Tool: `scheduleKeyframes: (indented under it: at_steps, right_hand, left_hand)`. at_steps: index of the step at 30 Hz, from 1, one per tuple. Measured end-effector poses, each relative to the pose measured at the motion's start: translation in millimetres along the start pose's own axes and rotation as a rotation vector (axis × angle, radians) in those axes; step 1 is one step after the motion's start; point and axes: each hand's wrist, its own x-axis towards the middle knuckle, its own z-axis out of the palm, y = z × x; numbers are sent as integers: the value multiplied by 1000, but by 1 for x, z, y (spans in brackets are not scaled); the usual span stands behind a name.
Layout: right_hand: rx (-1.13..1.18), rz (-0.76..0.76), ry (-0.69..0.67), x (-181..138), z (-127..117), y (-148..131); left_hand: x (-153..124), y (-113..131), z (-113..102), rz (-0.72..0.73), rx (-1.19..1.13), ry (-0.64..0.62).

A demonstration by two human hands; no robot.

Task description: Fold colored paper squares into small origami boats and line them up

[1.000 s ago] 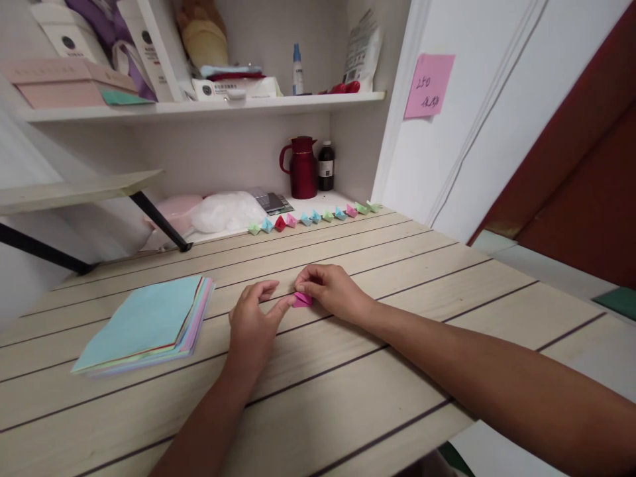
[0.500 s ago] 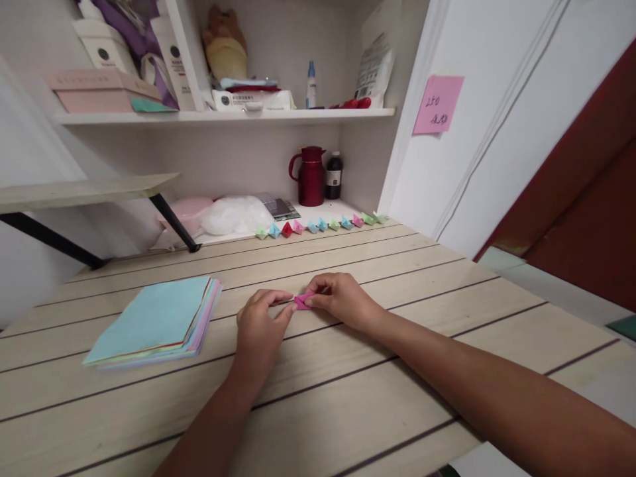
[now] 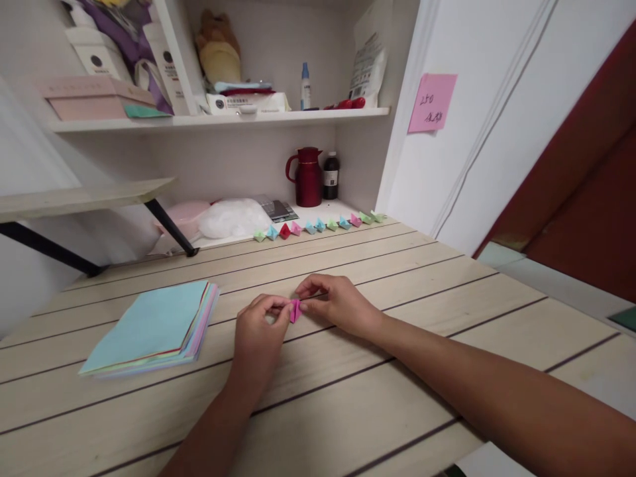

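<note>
A small folded pink paper piece [image 3: 295, 309] is held just above the wooden table [image 3: 377, 371] between both hands. My left hand [image 3: 258, 331] pinches its left side with thumb and fingertips. My right hand [image 3: 332, 302] pinches its right side, fingers curled over it. The paper stands on edge between the fingertips. A stack of coloured paper sheets [image 3: 152, 326], light blue on top, lies to the left of my left hand.
A row of several small folded paper shapes [image 3: 318, 225] lines the table's far edge. Behind it stand a red jug [image 3: 307, 176], a dark bottle [image 3: 330, 176] and a white bag [image 3: 233, 218]. A pink note [image 3: 431, 103] hangs on the wall to the right.
The pink piece has been turned from lying flat to standing on edge. My left hand has closed its fingers onto it, and both hands have shifted slightly.
</note>
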Motion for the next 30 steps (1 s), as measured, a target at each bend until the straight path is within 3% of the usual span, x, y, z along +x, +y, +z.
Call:
scheduleKeyframes:
  at_steps: [9,17,23,30]
  right_hand:
    - [-137,-40,35,-1,0,-9]
    - [-287,-134,41,-1,-1,-10]
    - [-290,-178,25,-2,-1,-10]
    - [-202,-142,-12,-3,-1,-10]
  left_hand:
    - [-1,5,0,-54,-45,-76]
    - [-1,3,1,20,30,-31]
    - [-3,7,0,61,135,-31]
    - [-3,10,0,-49,46,-46]
